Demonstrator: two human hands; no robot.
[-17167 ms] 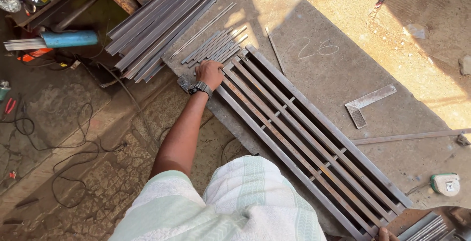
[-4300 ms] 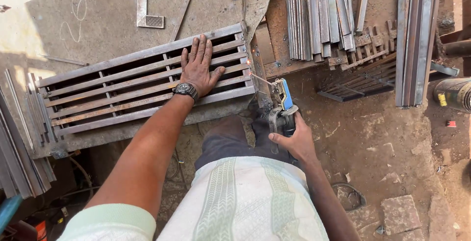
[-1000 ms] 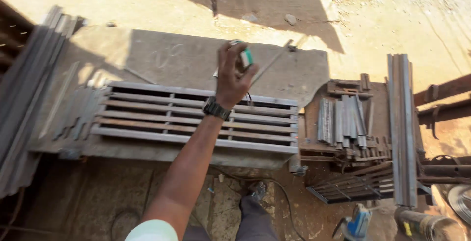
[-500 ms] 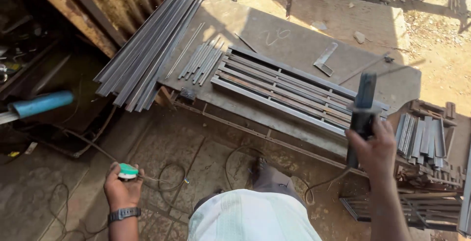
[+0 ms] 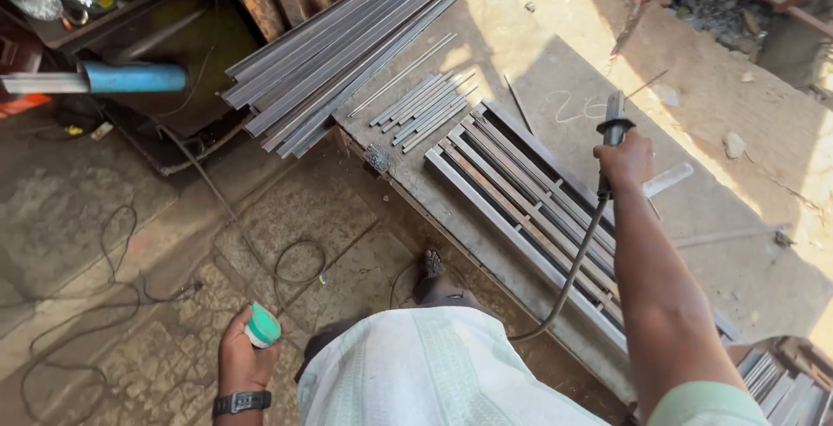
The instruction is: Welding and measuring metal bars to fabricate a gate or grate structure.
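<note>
Green-capped object [image 5: 261,325] in left hand [image 5: 243,355], black electrode holder [image 5: 613,135] in right hand [image 5: 626,160].

Head view, steeply down over grate [image 5: 529,209]

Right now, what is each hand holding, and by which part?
Right hand: black cabled welding holder, by its handle. Left hand: small green round object, around its side.

Long steel bars [image 5: 347,53] stacked beside short rods [image 5: 421,109] — blue pipe [image 5: 134,77], loose cables [image 5: 130,287] on paving.
</note>
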